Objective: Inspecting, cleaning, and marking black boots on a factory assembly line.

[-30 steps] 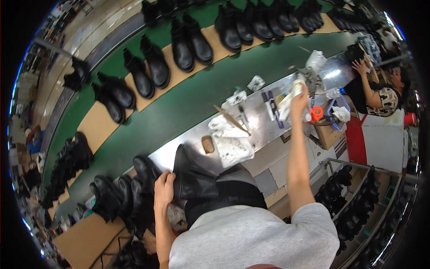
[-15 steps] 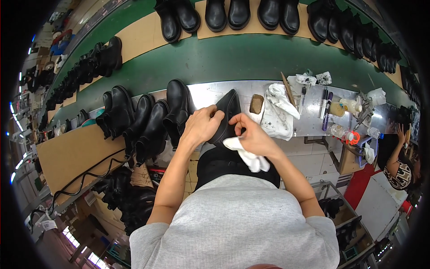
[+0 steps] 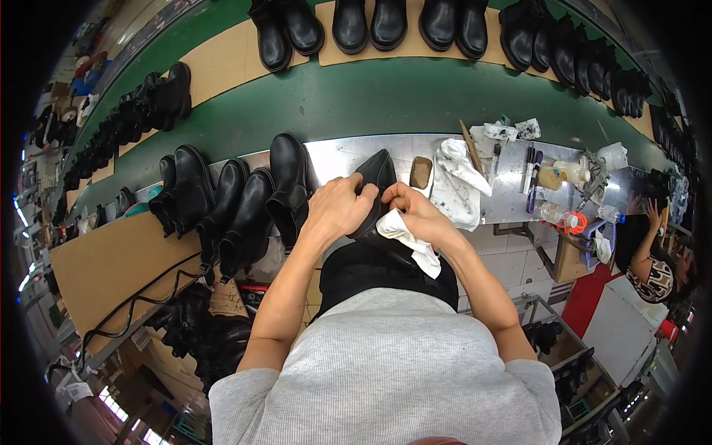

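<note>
**At the centre of the frame, the left hand (image 3: 337,206) is holding a black boot (image 3: 380,169) while the right hand (image 3: 424,220) is gripping a white cloth (image 3: 412,246)**

The boot is lying tilted between the hands, just in front of the metal worktop (image 3: 334,159). The left fingers are bending over its left side, the thumb reaching across it; the right fingers are pinching the cloth narrowly at the boot's right edge, and the cloth is hanging toward the lower right.

The hands and cloth are hiding much of the boot, so which part is facing up is hard to tell. The left fingertips are showing only partly. At the right rim, a co-worker (image 3: 653,274) is appearing small and blurred, and the upper edge is cutting off several boots (image 3: 389,28).

Unlike one second ago, the right hand is working beside the boot instead of reaching over the worktop's far end. Compared with half a second ago, the cloth is hanging straighter.
</note>
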`<state>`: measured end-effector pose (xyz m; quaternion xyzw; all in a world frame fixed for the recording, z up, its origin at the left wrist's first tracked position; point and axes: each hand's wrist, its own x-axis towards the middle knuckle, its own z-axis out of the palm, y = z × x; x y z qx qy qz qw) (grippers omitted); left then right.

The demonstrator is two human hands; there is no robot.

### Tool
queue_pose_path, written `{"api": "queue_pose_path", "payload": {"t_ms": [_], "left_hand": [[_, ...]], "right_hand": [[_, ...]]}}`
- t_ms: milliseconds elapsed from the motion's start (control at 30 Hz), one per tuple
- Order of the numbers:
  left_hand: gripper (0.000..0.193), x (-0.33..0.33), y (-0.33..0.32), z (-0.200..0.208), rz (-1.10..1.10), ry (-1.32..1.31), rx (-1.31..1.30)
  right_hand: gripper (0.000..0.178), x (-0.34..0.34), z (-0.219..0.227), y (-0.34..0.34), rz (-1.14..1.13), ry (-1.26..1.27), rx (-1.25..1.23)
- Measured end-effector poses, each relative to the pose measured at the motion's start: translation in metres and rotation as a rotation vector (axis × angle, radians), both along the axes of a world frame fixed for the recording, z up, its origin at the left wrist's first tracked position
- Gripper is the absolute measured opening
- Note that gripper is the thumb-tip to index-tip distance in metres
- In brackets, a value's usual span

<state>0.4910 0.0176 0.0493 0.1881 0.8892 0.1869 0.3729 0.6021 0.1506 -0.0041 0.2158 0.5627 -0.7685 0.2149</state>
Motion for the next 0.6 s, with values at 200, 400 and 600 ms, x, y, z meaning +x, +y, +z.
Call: {"api": "queue_pose_path", "payload": {"t_ms": [200, 400, 600], "left_hand": [[0.043, -0.005, 0.0, 0.002, -0.021, -0.044, -0.065], [0.043, -0.004, 0.001, 0.004, -0.042, -0.008, -0.019], [0.046, -0.005, -0.015, -0.018, 0.04, 0.0, 0.078]], "right_hand": [[0.036, 0.003, 0.027, -0.021, 0.062, 0.139, 0.562], [0.012, -0.011, -0.008, 0.005, -0.095, -0.109, -0.132], [0.018, 0.025, -0.022, 0.056, -0.454, 0.197, 0.917]]}}
